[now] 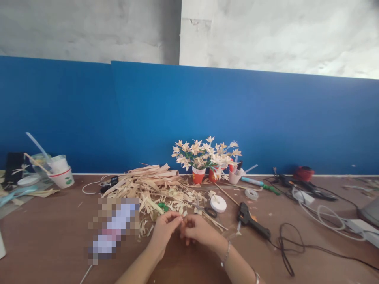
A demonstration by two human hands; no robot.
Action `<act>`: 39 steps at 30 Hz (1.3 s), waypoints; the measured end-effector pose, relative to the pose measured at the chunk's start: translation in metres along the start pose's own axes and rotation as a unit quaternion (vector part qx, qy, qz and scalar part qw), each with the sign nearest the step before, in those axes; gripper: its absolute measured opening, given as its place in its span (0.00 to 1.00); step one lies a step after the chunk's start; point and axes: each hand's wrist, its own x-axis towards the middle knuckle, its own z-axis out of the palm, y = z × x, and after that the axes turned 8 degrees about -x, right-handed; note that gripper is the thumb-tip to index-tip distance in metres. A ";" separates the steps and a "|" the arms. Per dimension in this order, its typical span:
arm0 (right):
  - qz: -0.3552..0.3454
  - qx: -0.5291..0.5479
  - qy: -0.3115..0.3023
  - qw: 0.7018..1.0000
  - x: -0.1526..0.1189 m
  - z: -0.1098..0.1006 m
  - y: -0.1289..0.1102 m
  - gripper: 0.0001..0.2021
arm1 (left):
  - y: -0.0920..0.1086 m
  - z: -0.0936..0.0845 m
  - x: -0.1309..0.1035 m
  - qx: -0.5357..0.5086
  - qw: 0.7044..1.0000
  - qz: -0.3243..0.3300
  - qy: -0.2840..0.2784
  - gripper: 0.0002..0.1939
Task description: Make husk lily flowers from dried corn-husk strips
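Observation:
My left hand [166,232] and my right hand [197,232] meet at the fingertips low in the middle of the view, above the brown table. Both are closed in a pinch; whatever lies between the fingers is too small or hidden to make out. Just beyond them spreads a heap of dry pale husk strips [154,185] with small curled scraps. Black-handled scissors [211,213] lie past my right hand, near a round white lid [218,204]. Pale husk-like flowers [204,152] on green stems stand in red paper cups [198,175] at the back.
A black glue gun [251,221] with its cable lies to the right, near a tape roll [251,193]. Cords and a white power strip [364,230] fill the far right. A pixelated object [114,230] lies left. A white cup [62,177] stands farther left. A blue partition [142,114] closes off the back.

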 end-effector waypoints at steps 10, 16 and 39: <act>-0.078 0.096 0.111 0.986 -0.003 -0.004 -0.016 0.18 | 0.001 0.000 -0.001 0.011 0.997 -0.027 -0.065 0.09; -0.071 0.089 0.118 0.986 -0.003 -0.005 -0.016 0.20 | -0.002 0.000 0.000 0.005 0.996 -0.043 -0.075 0.08; -0.051 0.062 0.087 0.993 0.005 -0.013 0.001 0.17 | -0.001 0.001 -0.002 0.009 0.995 -0.033 -0.090 0.09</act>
